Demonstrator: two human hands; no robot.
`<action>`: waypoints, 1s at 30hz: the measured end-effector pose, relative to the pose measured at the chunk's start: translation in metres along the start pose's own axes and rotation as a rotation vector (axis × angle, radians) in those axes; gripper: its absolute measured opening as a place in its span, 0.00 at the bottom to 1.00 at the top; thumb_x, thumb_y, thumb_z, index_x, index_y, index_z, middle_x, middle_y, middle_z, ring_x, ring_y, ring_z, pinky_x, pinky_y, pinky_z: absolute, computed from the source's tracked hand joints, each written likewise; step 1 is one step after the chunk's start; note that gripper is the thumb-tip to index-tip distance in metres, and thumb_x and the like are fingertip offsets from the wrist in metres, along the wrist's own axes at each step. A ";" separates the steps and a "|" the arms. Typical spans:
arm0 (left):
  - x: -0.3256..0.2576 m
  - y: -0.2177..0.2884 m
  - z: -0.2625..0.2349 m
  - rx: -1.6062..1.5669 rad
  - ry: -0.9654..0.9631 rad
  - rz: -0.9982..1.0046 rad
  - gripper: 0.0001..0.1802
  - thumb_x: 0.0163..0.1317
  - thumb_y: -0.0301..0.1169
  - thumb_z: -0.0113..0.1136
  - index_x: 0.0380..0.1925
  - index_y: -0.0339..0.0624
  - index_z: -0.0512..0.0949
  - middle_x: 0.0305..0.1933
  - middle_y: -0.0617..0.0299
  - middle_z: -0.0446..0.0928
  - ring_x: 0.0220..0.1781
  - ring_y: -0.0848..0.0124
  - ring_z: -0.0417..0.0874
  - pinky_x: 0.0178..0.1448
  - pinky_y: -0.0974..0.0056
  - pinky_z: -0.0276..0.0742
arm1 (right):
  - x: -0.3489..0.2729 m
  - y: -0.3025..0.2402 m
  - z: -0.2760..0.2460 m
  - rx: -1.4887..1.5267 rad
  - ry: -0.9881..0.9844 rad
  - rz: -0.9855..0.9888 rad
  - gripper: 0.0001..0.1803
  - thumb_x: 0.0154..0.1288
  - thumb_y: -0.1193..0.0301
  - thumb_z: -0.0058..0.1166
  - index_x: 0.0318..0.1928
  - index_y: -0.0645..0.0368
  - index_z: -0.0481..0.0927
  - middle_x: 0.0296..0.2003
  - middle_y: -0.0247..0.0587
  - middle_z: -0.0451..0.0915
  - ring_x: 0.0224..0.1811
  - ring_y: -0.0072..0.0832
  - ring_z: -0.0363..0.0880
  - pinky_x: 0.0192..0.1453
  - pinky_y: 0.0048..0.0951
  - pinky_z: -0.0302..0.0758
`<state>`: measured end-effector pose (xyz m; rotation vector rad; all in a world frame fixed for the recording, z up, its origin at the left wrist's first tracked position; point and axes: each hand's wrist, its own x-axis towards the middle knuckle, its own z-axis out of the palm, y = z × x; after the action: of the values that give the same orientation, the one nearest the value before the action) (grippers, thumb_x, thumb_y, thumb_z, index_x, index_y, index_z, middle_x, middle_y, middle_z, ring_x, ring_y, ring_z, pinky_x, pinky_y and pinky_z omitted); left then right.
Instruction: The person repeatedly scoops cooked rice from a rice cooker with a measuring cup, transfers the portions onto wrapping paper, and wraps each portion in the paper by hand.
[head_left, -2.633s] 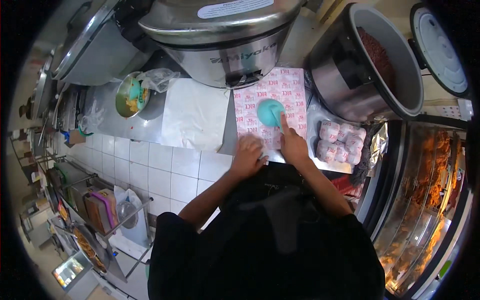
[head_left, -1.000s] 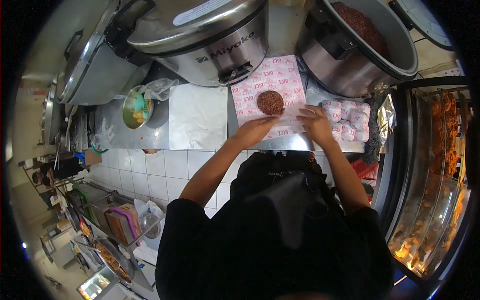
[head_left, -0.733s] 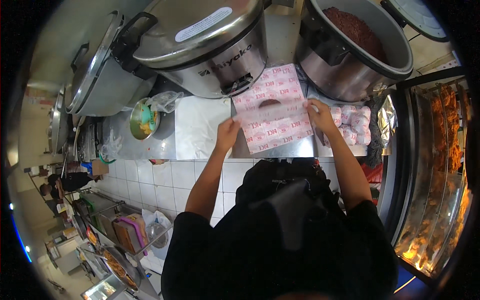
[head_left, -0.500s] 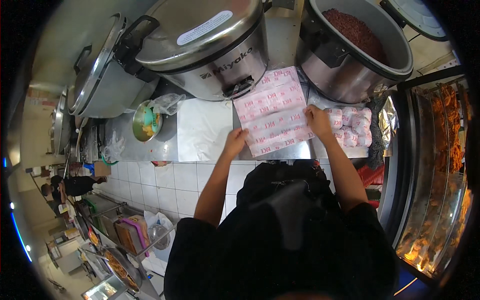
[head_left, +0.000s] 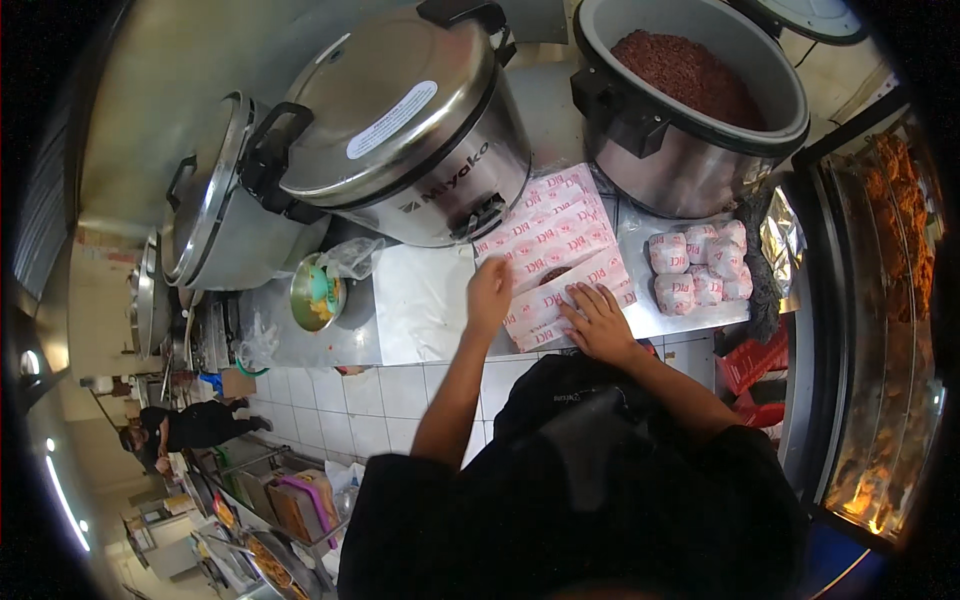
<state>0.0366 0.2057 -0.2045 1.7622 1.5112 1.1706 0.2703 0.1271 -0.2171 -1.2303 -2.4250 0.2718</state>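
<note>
A stack of pink-and-white printed wrapping paper lies on the metal counter. The near part of the top sheet is folded up, and a mound of dark red rice peeks out at the fold. My left hand is closed at the sheet's left edge, fingers curled and partly hidden. Across the folded part, my right hand rests with its fingers spread flat. To its right sit several wrapped rice parcels in the same paper.
Behind the paper stand a lidded steel rice cooker and an uncovered cooker holding dark red rice. White paper and a metal bowl lie to the left. A lit glass food case stands at the right. A person is far left.
The near part of the sheet has been folded up, showing the rice. My right hand has left the right edge and lies flat on the fold. The whole view has tilted.
</note>
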 end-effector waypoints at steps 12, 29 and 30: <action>0.083 -0.002 0.048 0.686 -0.634 -0.091 0.17 0.57 0.35 0.62 0.41 0.34 0.77 0.49 0.44 0.74 0.54 0.49 0.75 0.58 0.52 0.71 | 0.007 -0.001 -0.005 0.010 0.034 0.008 0.25 0.62 0.58 0.56 0.58 0.51 0.73 0.66 0.50 0.63 0.69 0.46 0.58 0.73 0.50 0.52; -0.058 0.057 0.030 0.528 -0.500 0.355 0.29 0.59 0.37 0.57 0.56 0.28 0.68 0.62 0.39 0.69 0.68 0.52 0.68 0.70 0.54 0.64 | 0.004 0.016 -0.001 0.070 0.091 -0.010 0.15 0.57 0.65 0.59 0.44 0.56 0.78 0.38 0.41 0.76 0.41 0.40 0.74 0.50 0.44 0.68; -0.068 0.054 0.030 0.516 -0.543 0.339 0.35 0.60 0.39 0.58 0.63 0.28 0.63 0.69 0.38 0.61 0.74 0.50 0.58 0.74 0.52 0.56 | -0.004 0.021 0.000 0.081 0.190 -0.067 0.14 0.56 0.66 0.59 0.42 0.56 0.78 0.38 0.41 0.76 0.41 0.40 0.74 0.50 0.44 0.68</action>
<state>0.0898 0.1316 -0.1925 2.4957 1.2702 0.3685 0.2880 0.1367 -0.2252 -1.0855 -2.2644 0.2202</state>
